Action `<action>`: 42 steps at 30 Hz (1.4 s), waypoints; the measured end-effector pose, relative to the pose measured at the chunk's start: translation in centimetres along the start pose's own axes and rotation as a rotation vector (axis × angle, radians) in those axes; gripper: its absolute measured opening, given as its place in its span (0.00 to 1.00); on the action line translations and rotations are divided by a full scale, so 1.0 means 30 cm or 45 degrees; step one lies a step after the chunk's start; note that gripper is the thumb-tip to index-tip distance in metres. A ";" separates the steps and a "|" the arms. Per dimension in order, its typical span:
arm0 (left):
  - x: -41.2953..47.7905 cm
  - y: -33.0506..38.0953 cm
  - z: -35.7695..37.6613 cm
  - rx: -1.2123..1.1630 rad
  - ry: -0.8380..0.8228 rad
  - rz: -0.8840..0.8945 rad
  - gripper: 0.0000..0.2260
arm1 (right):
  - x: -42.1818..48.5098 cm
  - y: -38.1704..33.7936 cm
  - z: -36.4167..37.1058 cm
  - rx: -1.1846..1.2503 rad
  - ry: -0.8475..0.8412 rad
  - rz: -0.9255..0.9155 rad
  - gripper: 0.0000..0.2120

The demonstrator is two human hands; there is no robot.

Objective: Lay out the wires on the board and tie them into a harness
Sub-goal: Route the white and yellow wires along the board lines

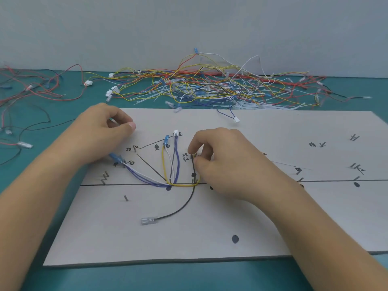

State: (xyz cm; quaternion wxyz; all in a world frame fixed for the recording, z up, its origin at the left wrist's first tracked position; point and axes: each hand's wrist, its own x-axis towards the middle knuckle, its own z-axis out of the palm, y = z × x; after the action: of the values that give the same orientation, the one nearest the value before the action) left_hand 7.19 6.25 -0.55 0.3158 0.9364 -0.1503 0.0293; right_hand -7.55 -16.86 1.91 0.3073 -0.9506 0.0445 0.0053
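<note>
A grey board (189, 232) with drawn lines, nails and handwritten labels lies on the teal table. On it run a yellow wire (163, 164), a white wire (171, 164) and blue wires (177, 160) that meet at a nail near the horizontal line. A black wire (184, 204) curves down to a clear terminal (149, 220). My right hand (226, 162) pinches the yellow wire's end at a nail by the vertical line. My left hand (105, 131) rests curled on the board's upper left, fingers against thumb; a blue terminal (115, 158) pokes out under it.
A big tangle of loose wires and white cable ties (210, 87) lies behind the board. Red and black wires (31, 91) spread over the table at the left. A loose blue wire with a white plug (236, 120) lies on the board's far edge.
</note>
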 end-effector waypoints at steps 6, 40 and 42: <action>0.004 0.013 0.012 -0.059 -0.031 0.002 0.05 | 0.013 -0.002 -0.004 0.020 -0.006 -0.006 0.07; 0.605 0.057 0.113 0.224 -0.120 -0.144 0.01 | 0.004 0.010 0.017 0.028 0.021 -0.046 0.10; 0.604 0.068 0.125 0.266 -0.094 -0.147 0.05 | 0.004 0.009 0.018 0.031 0.024 -0.045 0.10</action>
State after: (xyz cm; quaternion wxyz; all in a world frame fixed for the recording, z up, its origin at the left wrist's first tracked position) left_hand 23.69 -2.30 0.35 0.2121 0.9717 -0.1036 -0.0080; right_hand -7.45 -16.78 1.29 0.3185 -0.9474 0.0306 -0.0096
